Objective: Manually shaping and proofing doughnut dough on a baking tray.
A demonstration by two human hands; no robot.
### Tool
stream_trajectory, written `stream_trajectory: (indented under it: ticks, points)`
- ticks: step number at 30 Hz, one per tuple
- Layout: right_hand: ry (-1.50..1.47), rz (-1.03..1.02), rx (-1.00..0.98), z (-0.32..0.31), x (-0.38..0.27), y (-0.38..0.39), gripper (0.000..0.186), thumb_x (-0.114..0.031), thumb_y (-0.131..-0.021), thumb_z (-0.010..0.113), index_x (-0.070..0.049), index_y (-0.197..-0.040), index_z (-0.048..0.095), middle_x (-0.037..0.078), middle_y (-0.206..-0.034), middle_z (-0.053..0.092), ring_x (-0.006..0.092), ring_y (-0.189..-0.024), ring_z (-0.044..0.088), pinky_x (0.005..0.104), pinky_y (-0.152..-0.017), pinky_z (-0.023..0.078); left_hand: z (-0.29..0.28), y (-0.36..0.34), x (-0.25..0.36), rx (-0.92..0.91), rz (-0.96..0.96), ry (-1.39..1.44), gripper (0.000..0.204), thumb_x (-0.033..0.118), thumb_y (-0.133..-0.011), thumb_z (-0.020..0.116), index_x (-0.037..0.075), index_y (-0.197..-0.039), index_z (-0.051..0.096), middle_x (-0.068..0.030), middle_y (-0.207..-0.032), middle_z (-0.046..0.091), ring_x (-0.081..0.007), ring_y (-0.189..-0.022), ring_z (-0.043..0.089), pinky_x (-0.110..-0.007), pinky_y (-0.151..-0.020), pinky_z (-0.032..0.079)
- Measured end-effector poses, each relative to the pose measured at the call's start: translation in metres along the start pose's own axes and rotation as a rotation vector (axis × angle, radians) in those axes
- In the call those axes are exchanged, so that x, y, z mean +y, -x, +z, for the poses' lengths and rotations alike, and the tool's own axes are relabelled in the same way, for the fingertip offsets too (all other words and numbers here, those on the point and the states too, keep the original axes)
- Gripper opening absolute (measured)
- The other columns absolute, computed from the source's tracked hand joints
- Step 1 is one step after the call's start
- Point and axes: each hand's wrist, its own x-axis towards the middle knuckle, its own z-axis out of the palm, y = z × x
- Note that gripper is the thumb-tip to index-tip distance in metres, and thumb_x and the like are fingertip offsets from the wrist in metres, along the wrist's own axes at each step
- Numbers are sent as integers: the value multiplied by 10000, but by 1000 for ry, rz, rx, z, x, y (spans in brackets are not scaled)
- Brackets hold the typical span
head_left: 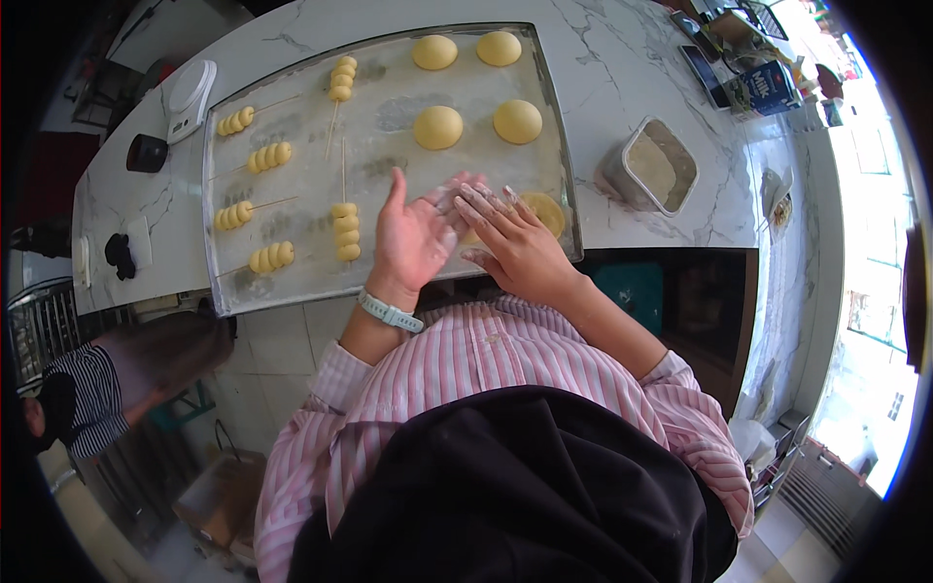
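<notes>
My left hand (416,231) is palm up above the near edge of a large metal tray (389,282), its thumb spread and its fingers stretched out. Across its fingertips lies my right hand (517,236), palm down with straight fingers; white flour coats both. No object shows between them. Partly hidden behind my right hand, a flattened round of yellow dough (546,212) rests on the tray. Beyond it sit smooth yellow dough balls, one of them a near-right ball (517,121). On the tray's left side lie several sticks threaded with small dough balls, including one skewer (346,233) beside my left hand.
A square tub of flour (661,167) stands right of the tray. At the left are a white kitchen scale (190,102) and a black cup (148,154). A phone (704,76) and a milk carton (766,89) lie far right. Another person (102,389) is at lower left.
</notes>
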Motion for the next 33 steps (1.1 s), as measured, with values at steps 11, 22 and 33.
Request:
stream_trajectory:
  ticks: [11, 22, 33]
  points:
    - [110, -79, -232, 34, 13, -5, 712, -508, -827, 434, -17, -1324, 298, 123, -1372, 328, 232, -1294, 275, 455, -1080, 130, -43, 71, 60, 149, 507, 22, 569, 333, -945, 325, -103, -1299, 233, -235, -1357, 292, -308, -1286, 271, -401, -1082, 237]
    - [170, -76, -231, 43, 13, 0, 684, -511, -850, 382, -23, -1324, 310, 107, -1372, 334, 201, -1299, 270, 481, -1081, 62, -57, 79, 61, 153, 509, 69, 437, 219, -940, 341, -78, -1260, 315, -206, -1332, 352, -296, -1266, 316, -405, -1075, 260]
    - [115, -71, -222, 34, 9, -5, 777, -561, -812, 428, -31, -1351, 252, 125, -1397, 282, 225, -1303, 264, 516, -1065, 29, -63, 78, 62, 206, 521, 57, 398, 177, -931, 356, -56, -1254, 340, -186, -1315, 388, -291, -1260, 332, -403, -1066, 290]
